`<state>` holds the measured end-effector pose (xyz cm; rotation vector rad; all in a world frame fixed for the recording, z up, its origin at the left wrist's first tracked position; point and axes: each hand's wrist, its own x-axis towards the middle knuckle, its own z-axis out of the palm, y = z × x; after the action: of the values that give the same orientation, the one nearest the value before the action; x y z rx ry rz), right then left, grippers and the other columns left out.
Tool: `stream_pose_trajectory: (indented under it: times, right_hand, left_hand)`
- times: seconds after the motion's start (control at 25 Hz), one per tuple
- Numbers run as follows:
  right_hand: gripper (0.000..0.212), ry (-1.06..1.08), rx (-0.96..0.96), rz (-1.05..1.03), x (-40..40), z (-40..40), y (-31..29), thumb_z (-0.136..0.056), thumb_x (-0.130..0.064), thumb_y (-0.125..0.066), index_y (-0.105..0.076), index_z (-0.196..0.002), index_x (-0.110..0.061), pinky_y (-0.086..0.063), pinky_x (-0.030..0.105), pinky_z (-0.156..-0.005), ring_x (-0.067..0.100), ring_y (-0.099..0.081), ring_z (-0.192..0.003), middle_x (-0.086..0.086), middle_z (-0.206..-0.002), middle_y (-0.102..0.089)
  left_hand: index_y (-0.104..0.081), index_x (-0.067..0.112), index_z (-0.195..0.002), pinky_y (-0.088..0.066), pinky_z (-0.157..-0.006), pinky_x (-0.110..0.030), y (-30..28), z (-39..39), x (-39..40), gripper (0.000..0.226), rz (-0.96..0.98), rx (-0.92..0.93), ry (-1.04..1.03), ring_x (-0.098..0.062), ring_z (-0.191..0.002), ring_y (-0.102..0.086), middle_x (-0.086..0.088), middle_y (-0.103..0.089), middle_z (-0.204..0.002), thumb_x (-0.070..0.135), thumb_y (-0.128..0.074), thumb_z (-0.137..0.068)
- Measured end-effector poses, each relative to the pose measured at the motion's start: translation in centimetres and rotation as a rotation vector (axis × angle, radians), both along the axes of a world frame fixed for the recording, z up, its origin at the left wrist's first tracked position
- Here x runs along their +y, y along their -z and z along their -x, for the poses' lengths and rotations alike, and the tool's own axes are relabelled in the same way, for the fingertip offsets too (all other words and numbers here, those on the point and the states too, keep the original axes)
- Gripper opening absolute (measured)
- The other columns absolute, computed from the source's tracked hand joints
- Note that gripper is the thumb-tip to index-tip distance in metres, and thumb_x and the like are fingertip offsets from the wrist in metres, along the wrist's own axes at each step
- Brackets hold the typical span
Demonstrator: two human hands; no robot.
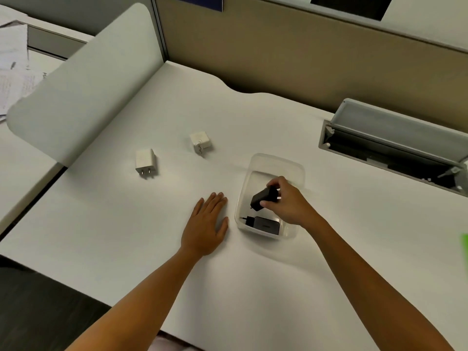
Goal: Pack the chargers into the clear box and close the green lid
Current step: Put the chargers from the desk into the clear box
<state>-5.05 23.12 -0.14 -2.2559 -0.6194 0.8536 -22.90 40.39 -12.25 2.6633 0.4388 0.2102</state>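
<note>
Four chargers are in view: two white and two black. One white charger (145,162) lies on the white desk (253,274) with its prongs toward me, and the other white charger (200,142) sits farther back and to its right, the two well apart. One clear box (278,163) stands open on the desk, to the right of my left hand. Inside it, a flat black charger (266,223) rests on the bottom at the near end. My right hand (288,203) is over the box, thumb and fingertips pinching the second black charger (262,198), which is tilted, its metal prongs toward my palm, just above the one already inside. My left hand (206,224) lies flat and relaxed on the desk, fingers spread, gripping nothing, just beside the box's left wall. One sliver of green (464,249) shows at the right edge; I cannot tell whether it is the lid.
</note>
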Motion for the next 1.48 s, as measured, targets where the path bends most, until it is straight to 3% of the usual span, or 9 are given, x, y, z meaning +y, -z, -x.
stream_pose_trajectory:
  times: [0.16, 0.36, 0.68, 0.84, 0.96, 1.12, 1.24, 1.32, 1.48]
  right_hand:
    - [0.047, -0.072, -0.012, 0.077, -0.4, 0.5, 0.9, -0.082, -0.018, -0.075, -0.046, -0.118, -0.021, -0.052, 0.033, -0.089, 0.023, -0.058, -0.108, 0.002, -0.120, -0.056]
    - [0.043, -0.168, -0.093, 0.214, -0.6, 0.5, 1.0, -0.083, -0.011, -0.072, -0.047, -0.118, -0.019, -0.042, 0.023, -0.072, 0.019, -0.054, -0.096, 0.005, -0.122, -0.054]
    - [0.045, -0.223, -0.116, 0.389, 0.9, 0.7, 0.8, -0.092, -0.031, -0.063, -0.049, -0.132, -0.017, -0.047, 0.035, -0.096, 0.024, -0.056, -0.118, 0.005, -0.134, -0.057]
    - [0.030, -0.051, -0.183, 0.250, 1.9, 0.3, -0.5, -0.093, -0.034, -0.062, -0.059, -0.120, -0.020, -0.051, 0.036, -0.092, 0.019, -0.061, -0.109, -0.003, -0.119, -0.065]
    - [0.020, 0.090, -0.261, 0.060, 4.3, -0.6, -2.0, -0.091, -0.032, -0.063, -0.065, -0.108, -0.021, -0.053, 0.034, -0.085, 0.015, -0.064, -0.096, -0.008, -0.103, -0.069]
    - [0.017, -0.008, -0.253, -0.127, 9.6, -1.9, -3.0, -0.090, -0.028, -0.065, -0.065, -0.105, -0.021, -0.051, 0.028, -0.082, 0.012, -0.063, -0.094, -0.010, -0.095, -0.067]
    - [0.025, -0.169, -0.310, -0.113, 14.2, -2.8, -2.0, -0.090, -0.024, -0.065, -0.062, -0.114, -0.017, -0.052, 0.033, -0.087, 0.016, -0.062, -0.101, -0.005, -0.105, -0.067]
    - [0.040, -0.326, -0.355, -0.036, 17.5, -3.6, -0.9, -0.087, -0.020, -0.067, -0.055, -0.125, -0.016, -0.049, 0.038, -0.094, 0.021, -0.057, -0.114, 0.001, -0.123, -0.062]
    - [0.067, -0.599, -0.470, 0.090, 23.3, -5.4, 0.9, -0.085, -0.003, -0.063, -0.038, -0.144, -0.022, -0.043, 0.041, -0.100, 0.030, -0.043, -0.132, 0.003, -0.154, -0.034]
  left_hand:
    - [-0.033, 0.020, -0.154, -0.011, -0.126, -0.034, 0.0, 0.0, 0.1, 0.059, 0.004, -0.008, -0.002, -0.008, -0.152, -0.016, 0.004, -0.031, -0.162, 0.045, -0.035, -0.101]
    - [-0.033, 0.020, -0.154, -0.012, -0.126, -0.035, 0.0, 0.0, 0.1, 0.058, 0.019, -0.013, 0.004, -0.008, -0.152, -0.018, 0.003, -0.032, -0.162, 0.043, -0.037, -0.101]
    - [-0.033, 0.020, -0.154, -0.010, -0.126, -0.035, 0.0, 0.0, 0.1, 0.059, 0.020, -0.007, 0.009, -0.009, -0.152, -0.017, 0.005, -0.030, -0.162, 0.045, -0.035, -0.101]
    - [-0.030, 0.017, -0.156, -0.004, -0.126, -0.043, 0.0, -0.1, 0.1, 0.061, -0.031, 0.031, -0.135, -0.015, -0.154, -0.013, 0.002, -0.024, -0.164, 0.044, -0.032, -0.101]
    - [-0.027, 0.017, -0.157, -0.001, -0.126, -0.042, -0.3, -0.3, 3.0, 0.062, 0.000, 0.051, -0.250, -0.016, -0.154, -0.009, -0.001, -0.021, -0.165, 0.043, -0.032, -0.101]
    - [-0.027, 0.022, -0.156, -0.003, -0.126, -0.044, -0.4, -0.7, 7.6, 0.061, -0.039, 0.060, -0.225, -0.015, -0.154, -0.009, 0.002, -0.020, -0.166, 0.047, -0.030, -0.101]
    - [-0.024, 0.024, -0.157, -0.004, -0.126, -0.046, -0.3, -1.2, 7.9, 0.062, -0.050, 0.077, -0.262, -0.014, -0.155, -0.006, 0.003, -0.018, -0.166, 0.049, -0.028, -0.100]
    - [-0.024, 0.025, -0.157, -0.006, -0.126, -0.046, -0.1, -1.2, 7.8, 0.063, -0.045, 0.078, -0.269, -0.013, -0.155, -0.006, 0.003, -0.018, -0.166, 0.049, -0.028, -0.099]
    - [-0.025, 0.024, -0.157, -0.008, -0.126, -0.046, -0.2, -1.4, 7.9, 0.063, -0.042, 0.077, -0.281, -0.013, -0.154, -0.008, 0.003, -0.019, -0.166, 0.048, -0.029, -0.099]
